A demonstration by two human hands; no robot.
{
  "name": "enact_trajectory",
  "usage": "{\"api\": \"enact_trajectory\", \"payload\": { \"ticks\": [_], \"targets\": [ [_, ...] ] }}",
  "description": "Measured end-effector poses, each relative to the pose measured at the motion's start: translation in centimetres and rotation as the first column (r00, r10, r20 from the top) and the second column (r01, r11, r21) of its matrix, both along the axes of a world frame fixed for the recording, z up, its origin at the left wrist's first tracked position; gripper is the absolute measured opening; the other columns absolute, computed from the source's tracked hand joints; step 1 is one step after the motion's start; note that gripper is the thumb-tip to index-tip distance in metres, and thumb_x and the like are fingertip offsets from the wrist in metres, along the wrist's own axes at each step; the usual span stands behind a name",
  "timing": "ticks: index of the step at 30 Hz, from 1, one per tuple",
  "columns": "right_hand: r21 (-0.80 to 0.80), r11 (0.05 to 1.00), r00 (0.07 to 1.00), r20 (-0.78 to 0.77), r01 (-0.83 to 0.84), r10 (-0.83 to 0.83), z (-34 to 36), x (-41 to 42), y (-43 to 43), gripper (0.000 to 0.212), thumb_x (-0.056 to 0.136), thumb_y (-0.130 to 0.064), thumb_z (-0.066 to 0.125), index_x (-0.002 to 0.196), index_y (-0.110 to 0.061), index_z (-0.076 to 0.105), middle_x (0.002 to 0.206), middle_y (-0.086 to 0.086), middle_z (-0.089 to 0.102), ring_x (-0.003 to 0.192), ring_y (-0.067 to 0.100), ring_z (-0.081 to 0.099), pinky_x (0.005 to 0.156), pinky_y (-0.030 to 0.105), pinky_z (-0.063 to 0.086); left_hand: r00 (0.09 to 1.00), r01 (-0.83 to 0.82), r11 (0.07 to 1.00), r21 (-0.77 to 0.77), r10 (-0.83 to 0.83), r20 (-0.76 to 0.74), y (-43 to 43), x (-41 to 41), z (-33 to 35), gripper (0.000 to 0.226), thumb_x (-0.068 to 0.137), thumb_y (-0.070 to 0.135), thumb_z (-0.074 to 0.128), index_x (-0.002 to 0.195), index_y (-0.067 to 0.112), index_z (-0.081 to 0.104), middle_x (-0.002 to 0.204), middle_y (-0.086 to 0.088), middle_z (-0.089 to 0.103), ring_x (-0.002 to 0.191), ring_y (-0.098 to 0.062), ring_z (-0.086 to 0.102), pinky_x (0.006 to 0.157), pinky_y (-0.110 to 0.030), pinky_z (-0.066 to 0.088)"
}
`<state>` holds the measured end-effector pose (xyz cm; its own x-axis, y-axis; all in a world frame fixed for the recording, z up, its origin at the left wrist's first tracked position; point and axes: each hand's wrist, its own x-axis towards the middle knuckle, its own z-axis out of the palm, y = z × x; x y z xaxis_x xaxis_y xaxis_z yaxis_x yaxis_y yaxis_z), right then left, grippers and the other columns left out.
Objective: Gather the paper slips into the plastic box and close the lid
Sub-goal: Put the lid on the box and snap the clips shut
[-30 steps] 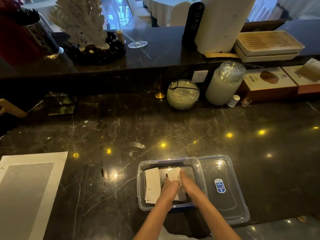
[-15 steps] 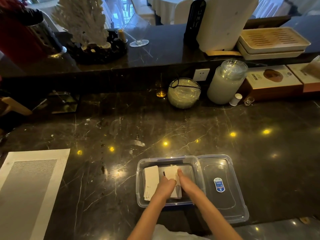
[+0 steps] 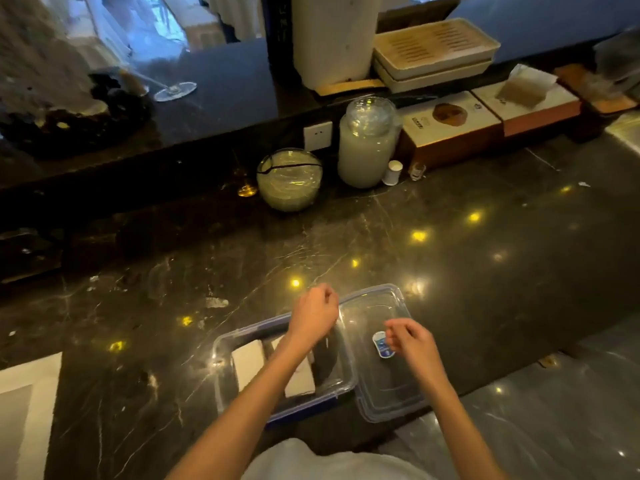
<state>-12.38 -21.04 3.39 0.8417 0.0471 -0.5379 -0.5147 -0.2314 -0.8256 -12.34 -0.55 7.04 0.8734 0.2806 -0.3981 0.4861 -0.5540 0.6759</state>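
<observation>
A clear plastic box (image 3: 221, 375) with a blue rim sits near the counter's front edge. Two white paper slips lie inside it, one (image 3: 247, 362) at the left and one (image 3: 300, 381) partly under my left forearm. The clear lid (image 3: 381, 303) with a blue sticker (image 3: 381, 344) lies flat, touching the box's right side. My left hand (image 3: 313, 318) is raised over the box's far right corner, fingers curled under and hidden. Over the lid beside the sticker, my right hand (image 3: 410, 342) hovers with loosely bent fingers and holds nothing.
The dark marble counter (image 3: 485, 271) holds a glass bowl (image 3: 289, 180), a tall lidded jar (image 3: 369, 143) and flat boxes (image 3: 450, 129) along the back. A white mat (image 3: 27, 410) lies at the left. The counter's edge runs just right of the lid.
Both hands have lifted out of the box and off the slips. My left hand moved up and right, my right hand moved right over the lid. The camera has tilted.
</observation>
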Motion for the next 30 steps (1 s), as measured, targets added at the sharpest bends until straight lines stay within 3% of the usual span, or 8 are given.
{"api": "enact_trajectory", "payload": {
  "ticks": [3,7,11,15,18,22,27,30],
  "targets": [
    [-0.126,0.988,0.989,-0.106,0.091,-0.105,-2.1,-1.3,-3.6,0.023,0.094,-0.004,0.056,0.076,-0.013,0.068,0.068,0.006,0.063,0.06,0.017,0.057,0.06,0.029,0.045,0.985,0.16,0.983,0.092,-0.152,-0.087,-2.2,4.2,-2.2,0.022,0.092,0.015,0.048,0.101,0.008,0.067,0.106,-0.017,0.072,0.098,-0.034,0.065,0.08,-0.038,0.051],
    [-0.297,0.948,0.951,-0.244,0.113,-0.19,-4.1,-4.7,-6.5,0.023,0.093,-0.011,0.054,0.071,-0.015,0.058,0.068,0.004,0.055,0.069,0.02,0.051,0.062,0.03,0.04,0.924,0.358,0.922,0.148,-0.328,-0.195,-3.9,7.4,-4.9,0.039,0.09,0.012,0.048,0.125,0.012,0.064,0.128,-0.019,0.064,0.119,-0.037,0.058,0.1,-0.042,0.047],
    [-0.139,0.93,0.829,-0.422,0.341,-0.368,-3.6,-7.1,-6.9,0.008,0.097,-0.002,0.05,0.095,-0.01,0.053,0.059,0.004,0.042,0.043,0.011,0.041,0.042,0.019,0.032,0.853,0.488,0.842,0.228,-0.406,-0.327,-4.3,8.5,-6.9,0.04,0.091,0.017,0.05,0.131,0.012,0.057,0.133,-0.022,0.056,0.123,-0.04,0.051,0.104,-0.046,0.043],
    [-0.022,0.863,0.729,-0.526,0.504,-0.439,-3.2,-7.6,-6.2,0.02,0.095,-0.005,0.057,0.115,-0.001,0.056,0.069,0.008,0.05,0.058,0.019,0.052,0.058,0.026,0.04,0.821,0.541,0.797,0.269,-0.431,-0.375,-4.4,8.6,-7.2,0.041,0.091,0.025,0.05,0.129,0.01,0.058,0.13,-0.021,0.05,0.122,-0.039,0.047,0.105,-0.047,0.041],
    [0.013,0.82,0.683,-0.561,0.572,-0.467,-3.1,-7.3,-5.7,0.029,0.094,-0.007,0.058,0.122,-0.013,0.054,0.092,0.008,0.066,0.086,0.021,0.064,0.084,0.036,0.051,0.842,0.507,0.825,0.251,-0.412,-0.347,-4.6,8.6,-6.8,0.034,0.09,0.02,0.05,0.118,0.009,0.064,0.126,-0.02,0.058,0.118,-0.037,0.052,0.1,-0.045,0.044],
    [0.041,0.707,0.575,-0.616,0.706,-0.538,-3.3,-6.7,-5.3,0.03,0.093,0.0,0.05,0.121,-0.005,0.055,0.119,0.014,0.053,0.12,0.031,0.052,0.101,0.041,0.047,0.892,0.427,0.878,0.218,-0.369,-0.261,-4.7,8.3,-5.9,0.029,0.088,0.012,0.05,0.112,0.008,0.066,0.121,-0.021,0.06,0.115,-0.038,0.054,0.096,-0.044,0.044],
    [0.083,0.679,0.549,-0.664,0.73,-0.508,-1.7,-5.8,-4.9,0.011,0.091,-0.008,0.045,0.088,-0.007,0.055,0.113,0.011,0.053,0.118,0.029,0.052,0.103,0.036,0.035,0.971,0.237,0.956,0.171,-0.238,-0.011,-4.6,7.4,-3.3,0.039,0.09,0.007,0.05,0.125,0.014,0.066,0.123,-0.016,0.059,0.119,-0.034,0.051,0.106,-0.041,0.04],
    [0.081,0.744,0.684,-0.468,0.664,-0.56,-0.7,-4.7,-4.3,0.042,0.091,-0.009,0.045,0.129,-0.023,0.05,0.13,0.005,0.051,0.137,0.028,0.042,0.114,0.048,0.026,0.972,0.117,0.986,0.118,-0.138,0.189,-3.3,6.1,-1.0,0.037,0.093,0.006,0.048,0.127,0.013,0.063,0.116,-0.013,0.056,0.113,-0.029,0.048,0.099,-0.035,0.039]
  ]
}}
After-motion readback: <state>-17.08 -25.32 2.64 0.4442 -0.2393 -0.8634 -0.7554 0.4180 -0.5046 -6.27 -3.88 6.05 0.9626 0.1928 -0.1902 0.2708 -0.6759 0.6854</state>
